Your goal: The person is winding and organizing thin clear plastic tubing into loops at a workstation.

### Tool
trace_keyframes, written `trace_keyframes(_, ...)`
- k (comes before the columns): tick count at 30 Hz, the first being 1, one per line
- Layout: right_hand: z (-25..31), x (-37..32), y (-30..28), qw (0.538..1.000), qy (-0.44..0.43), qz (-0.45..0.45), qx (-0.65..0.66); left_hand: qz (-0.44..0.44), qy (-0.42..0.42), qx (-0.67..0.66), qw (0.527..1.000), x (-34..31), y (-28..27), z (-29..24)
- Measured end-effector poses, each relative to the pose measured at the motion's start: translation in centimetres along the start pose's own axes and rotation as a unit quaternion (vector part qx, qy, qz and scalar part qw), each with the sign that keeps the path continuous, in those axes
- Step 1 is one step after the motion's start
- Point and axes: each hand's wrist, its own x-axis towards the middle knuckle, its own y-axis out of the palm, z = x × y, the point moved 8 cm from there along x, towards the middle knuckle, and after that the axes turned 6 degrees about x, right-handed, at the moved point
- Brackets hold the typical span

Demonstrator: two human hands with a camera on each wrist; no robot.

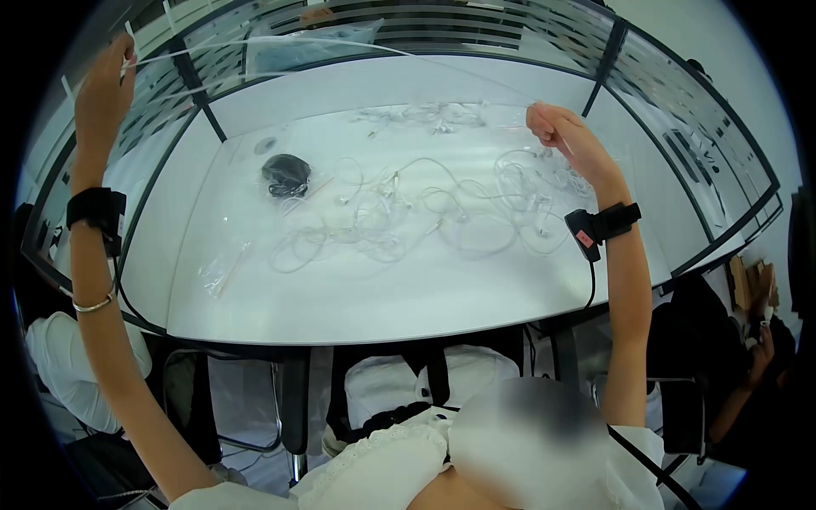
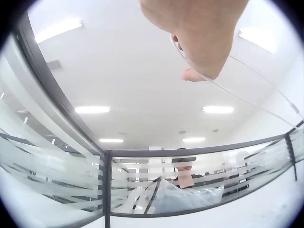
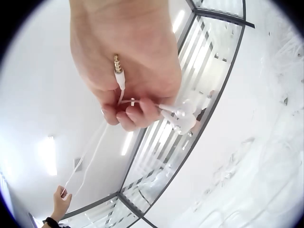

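Observation:
White wired earphones are stretched between both raised hands, the cable (image 1: 365, 44) spanning high over the desk. My left hand (image 1: 104, 98) grips the cable's far bend; in the left wrist view two strands run off to the right from its fingers (image 2: 178, 45). On the other side my right hand (image 1: 571, 140) curls its fingers round the earphones' ends. The right wrist view shows the gold-tipped audio plug (image 3: 118, 71) lying against the palm. Two white earbuds (image 3: 180, 118) stick out past the fingers there.
Several tangled white cables (image 1: 476, 234) lie across the white desk (image 1: 340, 310). A dark bundle in a clear bag (image 1: 286, 176) sits at its left, with a clear plastic bag (image 1: 225, 270) nearer the front. Glass partitions (image 1: 697, 153) surround the desk. Other people sit on both sides.

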Motion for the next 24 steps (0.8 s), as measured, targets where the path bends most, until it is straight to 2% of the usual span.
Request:
trace_keyframes(2, 0.0, -0.3, -0.5, 0.998, -0.001, -0.011, 0.061, 0.004, -0.016, -0.032, 0.999, -1.0, -0.6, -1.9)
trace_keyframes(4, 0.0, -1.1, -1.0, 0.99, 0.019, -0.031, 0.133, 0.05, -0.011, -0.089, 0.995, -1.9, -1.2, -4.2)
trace_keyframes(7, -0.1, -2.2, -2.8, 0.973, 0.034, -0.004, 0.23, 0.063, -0.013, -0.211, 0.975, -4.6, -0.9, -7.3)
trace_keyframes(8, -0.2, -2.4, -3.7, 0.973, 0.023, -0.02, 0.23, 0.053, -0.011, -0.271, 0.961, -5.6, -1.3, -8.5)
trace_keyframes(10, -0.6, -2.8, -5.0, 0.972, -0.002, -0.052, 0.23, 0.069, 0.09, -0.243, 0.963, -7.6, -1.8, -11.4)
trace_keyframes(13, -0.7, -3.6, -6.4, 0.977, 0.005, -0.065, 0.205, 0.138, 0.122, -0.272, 0.944, -10.0, -2.8, -14.6)
trace_keyframes(16, -0.1, -3.9, -6.7, 0.985, 0.005, -0.065, 0.16, 0.208, 0.091, -0.29, 0.93, -12.5, -0.6, -15.2)
trace_keyframes(17, 0.1, -4.1, -6.7, 0.988, 0.005, -0.061, 0.143, 0.195, 0.078, -0.3, 0.931, -12.9, -0.2, -15.1)
trace_keyframes(20, 0.5, -4.9, -6.7, 0.997, 0.022, -0.072, 0.03, 0.238, -0.002, -0.32, 0.917, -14.5, 1.5, -13.1)
trace_keyframes(21, 0.3, -5.1, -6.7, 0.997, 0.031, -0.069, 0.0, 0.278, -0.069, -0.402, 0.87, -15.3, 2.2, -12.3)
trace_keyframes(23, 0.0, -5.6, -6.9, 0.995, 0.048, -0.061, -0.059, 0.343, -0.199, -0.548, 0.737, -16.9, 2.8, -11.1)
trace_keyframes(24, -0.2, -5.9, -7.3, 0.993, 0.052, -0.062, -0.091, 0.41, -0.18, -0.581, 0.68, -17.1, 2.0, -11.7)
